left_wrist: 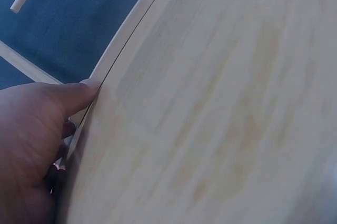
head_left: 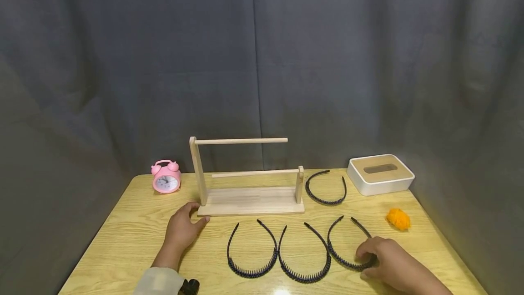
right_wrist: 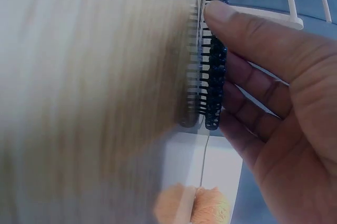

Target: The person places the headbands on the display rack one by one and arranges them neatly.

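Note:
On the table stands a pale wooden two-bar rack (head_left: 251,200). My left hand (head_left: 185,227) holds the left front corner of its base, thumb at the front edge; the left wrist view shows the thumb against the wood and the other fingers partly hidden. At the right, my right hand (head_left: 386,258) pinches the lower right side of a dark toothed headband (head_left: 345,264) lying on the table. Its teeth show beside the thumb in the right wrist view. Two similar headbands, a middle one (head_left: 304,278) and a left one (head_left: 251,273), lie in a row beside it.
Another headband (head_left: 327,202) lies right of the rack. A white tissue box (head_left: 385,186) with a wooden lid sits at the back right, an orange fluffy ball (head_left: 398,219) in front of it. A pink alarm clock (head_left: 166,179) stands back left. Grey curtains (head_left: 262,67) hang behind.

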Demonstrator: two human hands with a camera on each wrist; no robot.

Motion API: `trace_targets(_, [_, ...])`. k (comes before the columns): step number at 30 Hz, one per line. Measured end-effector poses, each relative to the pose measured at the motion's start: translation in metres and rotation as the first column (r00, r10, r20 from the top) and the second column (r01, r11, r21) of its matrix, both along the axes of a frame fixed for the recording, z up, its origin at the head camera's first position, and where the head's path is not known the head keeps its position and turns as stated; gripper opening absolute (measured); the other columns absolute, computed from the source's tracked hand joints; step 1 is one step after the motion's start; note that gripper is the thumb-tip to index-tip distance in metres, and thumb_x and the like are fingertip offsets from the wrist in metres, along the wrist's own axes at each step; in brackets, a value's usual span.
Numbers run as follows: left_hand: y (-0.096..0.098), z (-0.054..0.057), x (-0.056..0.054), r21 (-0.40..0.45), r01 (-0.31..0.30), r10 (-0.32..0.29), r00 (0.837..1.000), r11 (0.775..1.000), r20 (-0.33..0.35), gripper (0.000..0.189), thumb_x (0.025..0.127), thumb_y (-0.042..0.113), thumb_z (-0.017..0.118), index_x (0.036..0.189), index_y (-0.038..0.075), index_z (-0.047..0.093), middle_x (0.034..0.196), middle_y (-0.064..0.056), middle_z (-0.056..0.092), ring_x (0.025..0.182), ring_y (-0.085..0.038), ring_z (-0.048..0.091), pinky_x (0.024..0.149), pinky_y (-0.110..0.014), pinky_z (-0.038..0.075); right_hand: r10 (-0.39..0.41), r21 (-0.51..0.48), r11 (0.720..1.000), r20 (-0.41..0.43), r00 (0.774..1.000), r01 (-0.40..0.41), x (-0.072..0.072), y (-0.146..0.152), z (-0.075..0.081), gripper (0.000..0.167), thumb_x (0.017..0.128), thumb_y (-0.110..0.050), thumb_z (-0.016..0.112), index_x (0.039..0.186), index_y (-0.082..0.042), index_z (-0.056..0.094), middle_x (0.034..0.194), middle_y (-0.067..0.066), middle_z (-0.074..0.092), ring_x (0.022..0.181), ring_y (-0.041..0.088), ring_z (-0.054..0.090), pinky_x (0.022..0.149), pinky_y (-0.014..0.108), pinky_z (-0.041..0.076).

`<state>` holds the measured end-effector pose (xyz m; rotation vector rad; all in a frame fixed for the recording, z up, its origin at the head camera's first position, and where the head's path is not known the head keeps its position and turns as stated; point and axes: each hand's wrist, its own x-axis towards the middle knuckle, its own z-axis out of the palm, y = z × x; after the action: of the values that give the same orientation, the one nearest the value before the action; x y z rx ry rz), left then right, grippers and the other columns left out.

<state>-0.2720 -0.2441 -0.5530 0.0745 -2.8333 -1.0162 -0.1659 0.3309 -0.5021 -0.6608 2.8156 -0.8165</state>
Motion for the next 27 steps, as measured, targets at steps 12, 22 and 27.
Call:
trace_targets(12, [0.003,0.000,0.000,0.033,-0.035,0.037,0.998,0.999,-0.050,0.040,0.102,0.025,0.080,0.137,0.007,0.073,0.142,-0.019,0.073,0.140,-0.045,0.062,0.118,-0.064,0.049,0.035,0.062,0.998,-0.022,0.999,-0.033,-0.003,-0.005,0.002,0.020,0.087,-0.016,0.091,0.095,-0.030,0.078,0.097,-0.023,0.073,0.091,-0.005,0.064,0.077,0.026,0.061])
trace_targets(22, [0.005,0.002,0.000,0.062,-0.024,0.029,0.996,0.998,-0.088,0.039,0.102,0.021,0.079,0.138,0.006,0.075,0.138,-0.018,0.075,0.137,-0.042,0.066,0.118,-0.061,0.051,-0.021,0.013,1.000,-0.206,0.978,0.024,0.001,-0.014,0.003,0.017,0.092,-0.013,0.086,0.099,-0.026,0.078,0.099,-0.017,0.072,0.090,-0.006,0.063,0.075,0.025,0.062])
trace_targets(27, [0.004,0.001,0.003,0.063,-0.044,0.051,0.992,0.997,-0.115,0.037,0.100,0.017,0.081,0.135,0.005,0.077,0.134,-0.017,0.077,0.131,-0.041,0.070,0.114,-0.059,0.055,-0.219,-0.086,0.975,-0.282,0.934,0.203,0.001,-0.027,0.013,0.017,0.094,-0.012,0.086,0.100,-0.027,0.079,0.097,-0.020,0.072,0.088,-0.006,0.061,0.076,0.025,0.060])
